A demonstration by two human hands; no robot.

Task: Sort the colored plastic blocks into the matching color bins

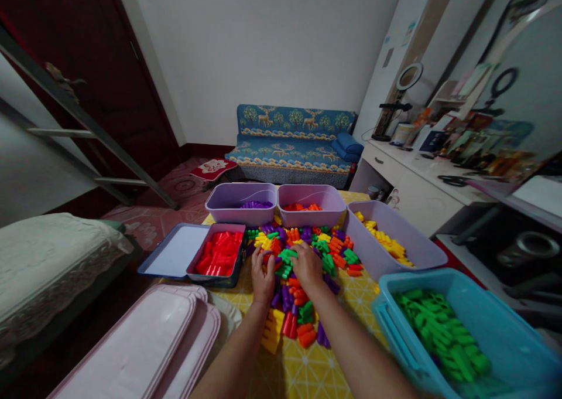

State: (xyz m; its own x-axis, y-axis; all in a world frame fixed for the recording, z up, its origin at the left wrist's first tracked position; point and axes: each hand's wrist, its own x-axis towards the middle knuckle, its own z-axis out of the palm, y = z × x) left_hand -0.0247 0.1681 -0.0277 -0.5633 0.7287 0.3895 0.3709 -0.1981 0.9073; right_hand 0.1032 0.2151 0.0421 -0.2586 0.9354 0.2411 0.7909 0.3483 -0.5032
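Note:
A heap of plastic building blocks (300,293) in red, orange, yellow, green and purple lies across the yellow patterned table. My left hand (263,276) is at the heap's left side, fingers apart and curved over the blocks beside a purple piece. Close by on the right, my right hand (307,266) has its fingertips closed against a green block (288,255) in the middle of the heap. Its palm hides some of the blocks beneath.
Behind the heap stand a bin of purple blocks (241,216) and a bin of orange blocks (312,217). A yellow-block bin (360,252) and a teal green-block bin (397,334) are on the right. An open case (214,280) holds red blocks; pale lids (144,328) lie at left.

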